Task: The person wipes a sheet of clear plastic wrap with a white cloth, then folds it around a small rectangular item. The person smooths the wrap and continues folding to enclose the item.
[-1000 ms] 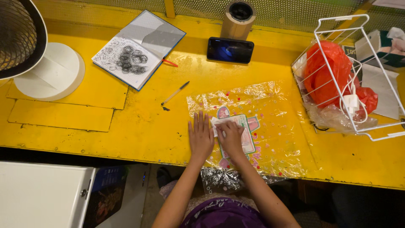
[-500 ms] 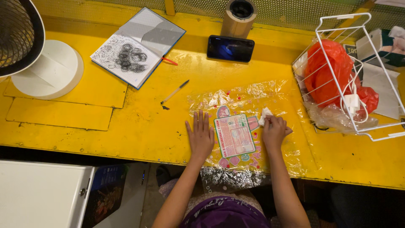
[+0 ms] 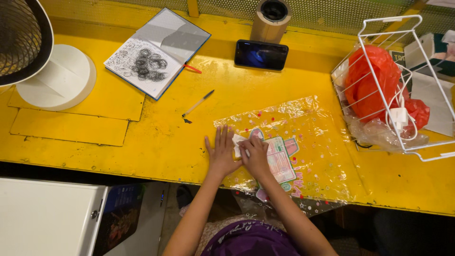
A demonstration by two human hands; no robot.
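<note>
A clear plastic bag printed with small coloured dots lies flat on the yellow table. Inside or on it is a pastel printed card. My left hand lies flat, fingers spread, on the bag's left edge. Beside it, my right hand presses a small white piece against the card's left end. The two hands touch each other.
A pen lies left of the bag. An open notebook with scribbles, a phone and a tape roll sit at the back. A white wire basket with a red bag stands right; a fan base stands left.
My right hand went out to the bag's right side half a second ago and has come back left, beside my left hand. The card has shifted slightly right.
</note>
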